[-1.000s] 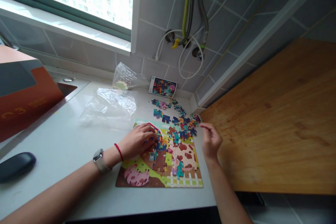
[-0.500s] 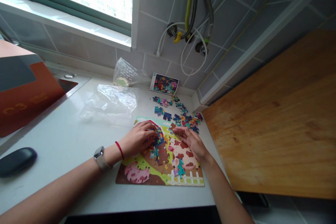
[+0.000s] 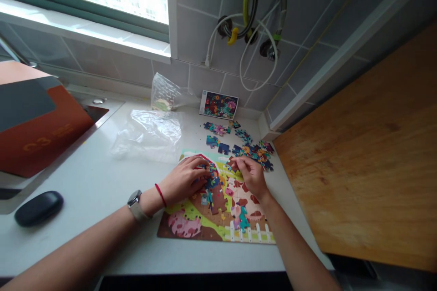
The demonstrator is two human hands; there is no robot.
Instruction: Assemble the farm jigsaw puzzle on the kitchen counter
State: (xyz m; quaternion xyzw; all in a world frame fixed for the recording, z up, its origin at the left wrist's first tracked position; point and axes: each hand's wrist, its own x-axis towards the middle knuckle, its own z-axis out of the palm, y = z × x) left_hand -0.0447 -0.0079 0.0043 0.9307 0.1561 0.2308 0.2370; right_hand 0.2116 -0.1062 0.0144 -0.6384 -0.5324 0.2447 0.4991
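Over one puzzle (image 3: pixel 218 223), the left hand (image 3: pixel 186 177) is half-curled, grip hidden. The right hand (image 3: pixel 253 176), nearly closed, meets one brown piece (image 3: pixel 233 165), hold unclear.

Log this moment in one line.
left hand: over loose pieces on farm puzzle | right hand: at brown piece, grip unclear | picture card: near tiled wall

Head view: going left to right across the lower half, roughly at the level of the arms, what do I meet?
Black computer mouse → smartwatch → red wrist cord → left hand → right hand → wooden panel.
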